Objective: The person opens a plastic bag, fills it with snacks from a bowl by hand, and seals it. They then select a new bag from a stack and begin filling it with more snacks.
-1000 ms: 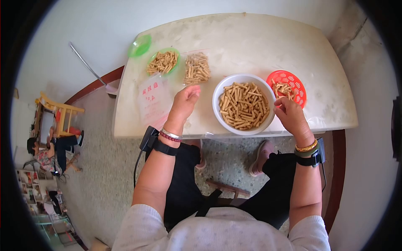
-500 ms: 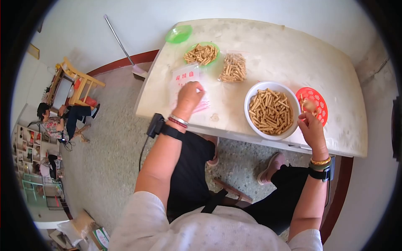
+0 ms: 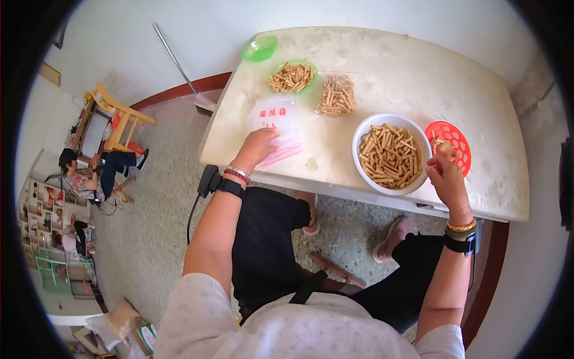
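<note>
My left hand (image 3: 257,147) rests at the near edge of a clear plastic bag (image 3: 280,117) with red lettering, on a pile of similar bags. Its fingers look closed on the bag, though the fingertips are partly hidden. My right hand (image 3: 448,183) is held in a pinch between a white bowl (image 3: 357,157) and a red perforated basket (image 3: 464,143). Anything in that pinch is too small to make out. Short tan sticks (image 3: 390,157) fill the bowl, and some pale pieces (image 3: 441,147) lie in the basket.
Toward the back stand a filled clear bag of sticks (image 3: 336,94), a green plate (image 3: 312,82) heaped with sticks and another green dish (image 3: 259,49). A seated person (image 3: 84,176), a wooden chair (image 3: 122,122) and a long-handled broom (image 3: 179,63) are off to the left.
My left hand has come down and back toward the table's near edge, and the lettered bag has shifted slightly. My right hand keeps its pinch beside the bowl. The whole view has moved a little.
</note>
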The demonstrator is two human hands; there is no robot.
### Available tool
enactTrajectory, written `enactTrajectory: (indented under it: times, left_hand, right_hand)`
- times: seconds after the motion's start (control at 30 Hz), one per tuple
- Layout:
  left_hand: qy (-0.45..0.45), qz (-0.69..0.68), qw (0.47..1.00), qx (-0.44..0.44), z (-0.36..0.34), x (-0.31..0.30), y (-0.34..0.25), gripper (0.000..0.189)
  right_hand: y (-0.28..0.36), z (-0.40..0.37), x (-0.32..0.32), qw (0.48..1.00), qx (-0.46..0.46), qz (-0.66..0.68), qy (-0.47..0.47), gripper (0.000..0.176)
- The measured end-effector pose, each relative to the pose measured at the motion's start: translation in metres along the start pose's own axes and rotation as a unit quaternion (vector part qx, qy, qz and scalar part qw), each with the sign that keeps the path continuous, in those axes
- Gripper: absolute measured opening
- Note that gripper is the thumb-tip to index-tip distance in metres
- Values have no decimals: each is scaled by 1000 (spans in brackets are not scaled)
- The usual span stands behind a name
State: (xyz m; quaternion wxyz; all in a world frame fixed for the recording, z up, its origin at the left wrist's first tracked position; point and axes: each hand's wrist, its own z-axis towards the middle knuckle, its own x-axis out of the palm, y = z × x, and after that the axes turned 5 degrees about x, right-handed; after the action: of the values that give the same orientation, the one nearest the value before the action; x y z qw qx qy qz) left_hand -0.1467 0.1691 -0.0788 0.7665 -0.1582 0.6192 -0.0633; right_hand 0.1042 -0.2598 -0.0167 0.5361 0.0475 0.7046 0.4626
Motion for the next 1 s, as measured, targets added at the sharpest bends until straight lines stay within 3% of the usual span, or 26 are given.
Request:
enactTrajectory:
  times: [0.07, 0.1, 0.17, 0.27, 0.4, 0.5, 0.6, 0.63, 0.7, 0.73, 0.8, 1.0]
  left_hand:
    - [42, -92, 982, -160, 1, -7, -2, 28]
    - [42, -92, 982, -160, 0, -8, -2, 28]
    - [35, -217, 963, -158, -2, -5, 7, 27]
    - [96, -179, 972, -118, -2, -5, 15, 28]
    - [175, -182, 956, -149, 7, -24, 9, 28]
    - [125, -213, 961, -124, 4, -20, 18, 25]
    - [-111, -255, 938, -207, 1, -24, 39, 17]
    - [-109, -254, 938, -207, 2, -29, 39, 17]
    - [-290, -357, 846, -270, 1, -38, 40, 17]
    - [-288, -355, 847, -272, 1, -41, 43, 17]
    - [-380, -362, 818, -237, 2, -46, 48, 18]
    - [-397, -420, 781, -235, 2, -51, 48, 22]
  right_hand:
    - [-1, 0, 0, 1000, -5, 4, 0, 17]
    - [-1, 0, 0, 1000, -5, 4, 0, 17]
    - [0, 0, -1, 1000, 0, -6, -1, 17]
    - [0, -1, -1, 1000, -6, 2, 3, 17]
    - [6, -2, -1, 1000, -1, 14, 10, 16]
    - [8, -4, -1, 1000, -3, 28, 11, 15]
    - [9, -4, -2, 999, -6, 32, 6, 16]
    - [7, -3, -3, 1000, -13, 25, 1, 16]
    - [6, -4, -2, 1000, -17, 20, 1, 16]
    - [6, -3, -3, 1000, -17, 20, 0, 16]
    - [5, -3, -3, 1000, -17, 18, -6, 17]
    - [5, -3, -2, 1000, -18, 20, -2, 17]
